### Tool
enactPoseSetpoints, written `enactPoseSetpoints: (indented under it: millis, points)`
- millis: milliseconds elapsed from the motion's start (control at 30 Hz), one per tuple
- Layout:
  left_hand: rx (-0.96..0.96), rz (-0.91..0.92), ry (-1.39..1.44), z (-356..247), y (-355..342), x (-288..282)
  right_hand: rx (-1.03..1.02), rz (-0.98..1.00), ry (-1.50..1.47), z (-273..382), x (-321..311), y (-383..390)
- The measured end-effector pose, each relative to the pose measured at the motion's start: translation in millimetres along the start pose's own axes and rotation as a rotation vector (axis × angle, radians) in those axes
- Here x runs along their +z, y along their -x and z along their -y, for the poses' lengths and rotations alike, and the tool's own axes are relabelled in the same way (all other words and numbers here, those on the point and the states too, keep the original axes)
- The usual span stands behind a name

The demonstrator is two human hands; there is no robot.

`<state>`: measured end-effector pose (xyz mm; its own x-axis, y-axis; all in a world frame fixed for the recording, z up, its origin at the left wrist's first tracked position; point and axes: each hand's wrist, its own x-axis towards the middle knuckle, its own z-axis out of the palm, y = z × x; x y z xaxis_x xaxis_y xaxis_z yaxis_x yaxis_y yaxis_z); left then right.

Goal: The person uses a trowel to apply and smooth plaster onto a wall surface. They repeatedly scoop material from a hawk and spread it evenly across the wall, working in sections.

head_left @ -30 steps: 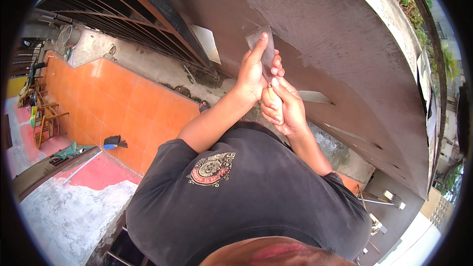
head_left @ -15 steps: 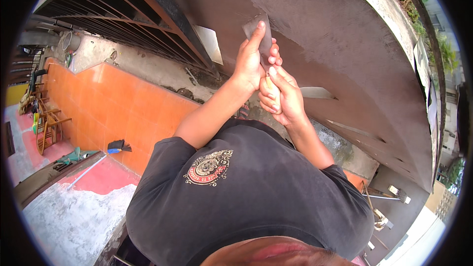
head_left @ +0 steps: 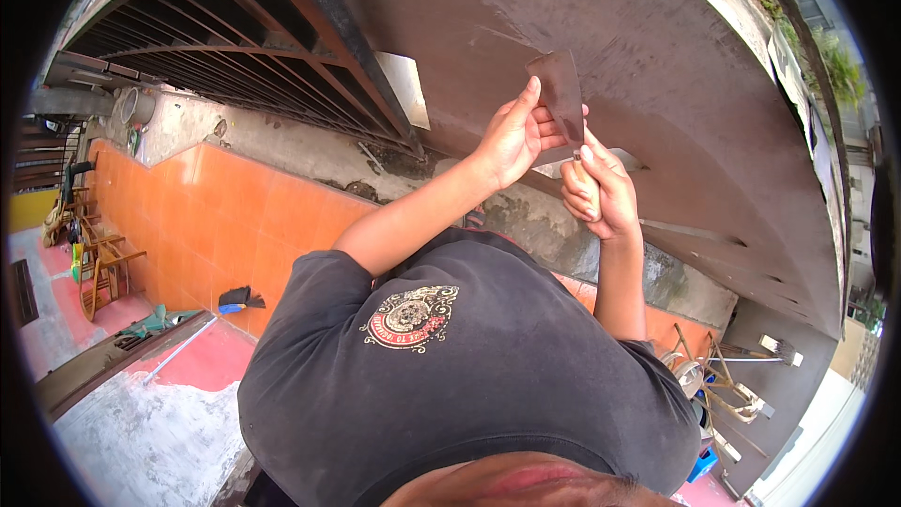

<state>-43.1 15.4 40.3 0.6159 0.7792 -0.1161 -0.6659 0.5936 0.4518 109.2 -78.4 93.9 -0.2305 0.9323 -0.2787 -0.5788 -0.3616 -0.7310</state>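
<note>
My right hand (head_left: 601, 192) is wrapped round the pale handle of a putty knife (head_left: 557, 84), whose wide, dark blade points up and away from me. My left hand (head_left: 518, 136) holds the blade from its left side. Its thumb lies along the blade's left edge, and its fingers pass behind, with one fingertip showing past the right edge. Beyond both hands rises a brown-grey wall (head_left: 648, 66) with a smeared, uneven coat; whether the blade touches it I cannot tell.
A dark slatted metal gate (head_left: 225, 33) stands at the far left. Below it runs a low orange tiled wall (head_left: 272, 211). A broom (head_left: 239, 299) and wooden chairs (head_left: 105, 268) are on the left. Tools and buckets (head_left: 718, 390) crowd the right.
Both hands and the putty knife have moved to the right. My left thumb has slid from the blade's face to its left edge, and the hands are farther apart.
</note>
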Motion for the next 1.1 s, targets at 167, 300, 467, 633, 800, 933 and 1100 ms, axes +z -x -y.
enactPoseSetpoints:
  millis: [167, 300, 467, 633, 800, 933, 1100]
  points:
    - [0.024, -0.222, -0.277, -1, 33, -28, -0.024, -0.046, 0.105, 26, -11, -19]
    - [0.156, -0.226, -0.348, -5, 57, -53, -0.022, 0.028, 0.159, 1, 31, -93]
    - [0.246, -0.241, -0.417, -33, 86, -90, 0.069, 0.088, 0.253, -24, 61, -111]
    - [0.352, -0.292, -0.46, -55, 117, -126, -0.079, -0.08, 0.302, -24, 42, -37]
    - [0.548, -0.142, -0.759, -62, 136, -137, -0.023, -0.31, 0.597, -65, 47, -11]
    - [0.867, 0.162, -1.461, -78, 130, -125, -0.092, -0.366, 0.924, -110, 63, -22]
    - [0.857, 0.29, -1.812, -72, 108, -103, -0.105, -0.322, 1.041, -119, 68, -20]
